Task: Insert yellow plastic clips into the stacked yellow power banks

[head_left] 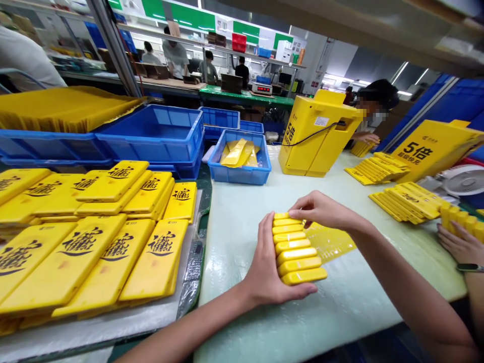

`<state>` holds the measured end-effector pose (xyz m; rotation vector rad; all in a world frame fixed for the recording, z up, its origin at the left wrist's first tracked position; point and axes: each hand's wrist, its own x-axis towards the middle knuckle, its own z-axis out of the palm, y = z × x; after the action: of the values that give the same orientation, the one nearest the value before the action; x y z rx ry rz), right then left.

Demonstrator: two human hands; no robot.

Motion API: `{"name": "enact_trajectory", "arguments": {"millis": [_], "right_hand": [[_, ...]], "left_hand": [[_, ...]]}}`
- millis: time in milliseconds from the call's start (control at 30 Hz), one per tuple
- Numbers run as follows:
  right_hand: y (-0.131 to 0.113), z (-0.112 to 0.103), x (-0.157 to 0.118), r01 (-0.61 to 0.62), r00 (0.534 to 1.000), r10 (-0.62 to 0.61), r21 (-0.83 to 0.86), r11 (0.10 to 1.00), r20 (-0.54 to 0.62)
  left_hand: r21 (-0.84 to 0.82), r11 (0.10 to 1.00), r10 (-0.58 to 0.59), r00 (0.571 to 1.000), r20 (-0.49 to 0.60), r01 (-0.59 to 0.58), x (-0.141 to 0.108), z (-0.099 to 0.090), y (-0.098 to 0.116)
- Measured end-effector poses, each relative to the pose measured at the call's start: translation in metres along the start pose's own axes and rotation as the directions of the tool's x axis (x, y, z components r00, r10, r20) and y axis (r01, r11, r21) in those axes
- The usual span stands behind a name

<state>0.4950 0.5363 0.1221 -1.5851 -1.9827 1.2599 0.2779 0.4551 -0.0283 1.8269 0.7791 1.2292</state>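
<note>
Several yellow slabs [297, 246] formed one compact row, taken here as the centre of a clock face with twelve o'clock lying away from the wearer. From nine o'clock the left hand [266, 267] was wrapped around the row, its thumb extended near the closest slab; this hold probably served to press the slabs together and prevent splaying. At one o'clock the right hand [323, 209] met the far end with bent fingers; whether they pinched a slab could not be told. A translucent yellow sheet [333, 242] lay flat at three o'clock, just beside the row.

Farther out at three, a co-worker's hand [454, 244] supported a similar row. Overlapping yellow pieces [404, 201] leaned at two o'clock, presumably for easy pickup. Printed yellow cases [159, 247] were stacked character side up at nine. A blue bin [240, 174] at eleven contained loose yellow wrappers [240, 153], and a yellow box [298, 151] stood at twelve. The pale, glossy tabletop [234, 327] faced a workshop with shelving and seated people beyond.
</note>
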Motion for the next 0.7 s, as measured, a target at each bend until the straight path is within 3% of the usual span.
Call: {"name": "enact_trajectory", "arguments": {"millis": [67,233,333,400,500,633,700], "right_hand": [[0.009,0.006,0.005,-0.001,0.998,-0.008,0.139,0.990,0.065],[0.015,0.017,0.011,-0.043,0.998,0.059,0.370,0.928,-0.031],[0.015,0.019,0.012,-0.109,0.993,0.117,0.474,0.874,0.013],[0.015,0.022,0.011,-0.087,0.996,0.094,0.459,0.884,0.008],[0.017,0.030,0.010,0.013,0.995,0.025,0.389,0.921,-0.092],[0.021,0.034,0.013,0.009,0.985,0.067,0.435,0.900,-0.159],[0.019,0.031,0.014,0.054,0.978,0.032,0.400,0.915,-0.206]], "left_hand": [[-0.012,1.000,-0.008,1.000,0.011,0.008,0.002,-0.001,0.000],[-0.005,1.000,0.003,1.000,-0.001,-0.003,0.005,-0.003,0.000],[0.000,1.000,0.009,1.000,0.003,-0.009,0.004,-0.003,-0.001],[0.000,1.000,0.010,1.000,0.010,-0.010,0.004,-0.002,-0.002],[-0.009,1.000,-0.010,1.000,0.013,0.011,0.004,-0.003,0.000],[-0.015,0.999,-0.029,0.999,0.017,0.029,0.006,-0.004,0.003],[-0.010,1.000,-0.025,1.000,0.018,0.026,0.006,-0.006,0.004]]}}
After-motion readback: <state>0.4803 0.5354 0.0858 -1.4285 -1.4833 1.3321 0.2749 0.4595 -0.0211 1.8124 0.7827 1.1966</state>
